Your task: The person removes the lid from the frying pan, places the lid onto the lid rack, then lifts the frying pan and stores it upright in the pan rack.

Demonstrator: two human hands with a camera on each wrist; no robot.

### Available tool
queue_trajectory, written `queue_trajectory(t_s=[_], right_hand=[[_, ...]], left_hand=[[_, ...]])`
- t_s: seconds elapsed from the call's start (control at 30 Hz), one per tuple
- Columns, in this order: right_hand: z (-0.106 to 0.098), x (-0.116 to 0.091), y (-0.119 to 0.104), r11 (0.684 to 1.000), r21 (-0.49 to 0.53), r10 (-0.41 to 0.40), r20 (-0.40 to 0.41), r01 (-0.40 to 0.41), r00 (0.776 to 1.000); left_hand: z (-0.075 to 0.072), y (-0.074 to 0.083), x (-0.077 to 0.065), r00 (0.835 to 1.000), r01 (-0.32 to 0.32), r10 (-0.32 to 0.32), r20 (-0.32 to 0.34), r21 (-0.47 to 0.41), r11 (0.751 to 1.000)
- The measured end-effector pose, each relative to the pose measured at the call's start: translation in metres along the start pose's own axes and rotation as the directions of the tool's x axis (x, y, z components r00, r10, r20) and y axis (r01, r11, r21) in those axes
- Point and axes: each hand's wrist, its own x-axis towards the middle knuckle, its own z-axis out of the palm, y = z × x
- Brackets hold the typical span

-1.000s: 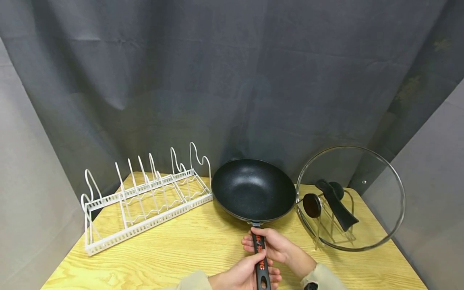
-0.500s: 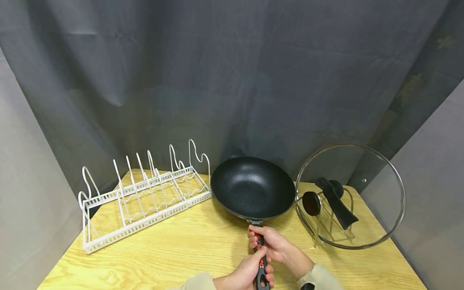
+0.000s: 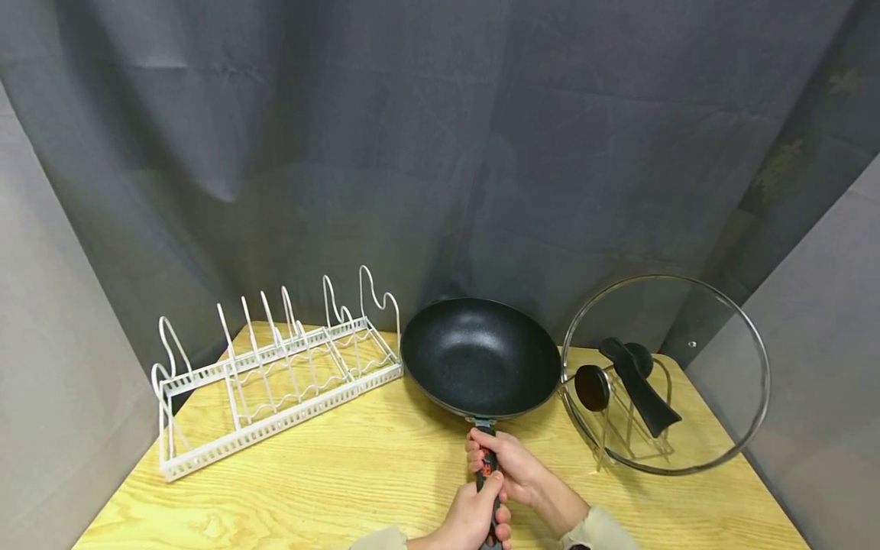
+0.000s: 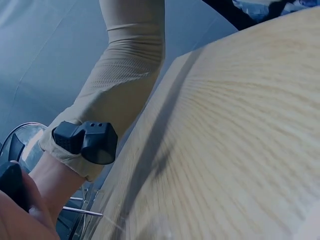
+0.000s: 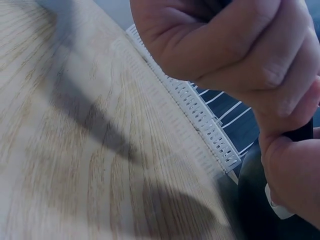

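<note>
Dark grey curtain (image 3: 440,153) fills the upper frame; pale wood desk (image 3: 330,477) spreads across the lower part. White wire rack (image 3: 282,420) stands on the desk, left of centre, set at an angle. Glass lid (image 3: 701,359) at right of frame, metal-rimmed, tipped up on edge, with a black lid handle (image 3: 639,388). Black pan (image 3: 481,357) at centre of frame, mouth up, left rim just beside the rack's right end; cannot tell whether its base touches the desk. Thin wire stand (image 3: 604,435) at the lid, lower right. Pan handle (image 3: 489,463) runs toward the lower edge, black with red lettering. Cream sleeves (image 3: 601,531) enter at the bottom. Right grip (image 3: 512,467), lower centre: fingers curled round the handle, close to the pan. Left grip (image 3: 470,512) just below it: wrapped round the handle's outer part, thumb on top. Smallest: dark round disc (image 3: 592,388) by the stand, left of the lid handle.
</note>
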Motion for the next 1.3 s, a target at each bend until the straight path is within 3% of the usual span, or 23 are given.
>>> queue_trajectory(t_s=[0.53,0.77,1.07,1.3], right_hand=[[0.005,0.002,-0.002,0.996,-0.029,-0.088,-0.021,0.088,0.996],[0.011,0.001,-0.007,0.991,-0.066,-0.115,-0.018,0.114,0.993],[0.014,0.002,-0.011,0.981,-0.098,-0.165,0.020,0.167,0.986],[0.021,0.002,-0.015,0.978,-0.114,-0.173,0.032,0.176,0.984]], left_hand=[[-0.003,0.001,0.000,0.997,-0.077,0.077,0.006,0.054,0.996],[-0.003,0.004,0.001,0.988,-0.153,0.150,0.038,0.077,0.985],[-0.007,0.009,0.001,0.976,-0.189,0.177,0.124,0.089,0.978],[-0.007,0.011,-0.001,0.967,-0.228,0.216,0.137,0.076,0.971]])
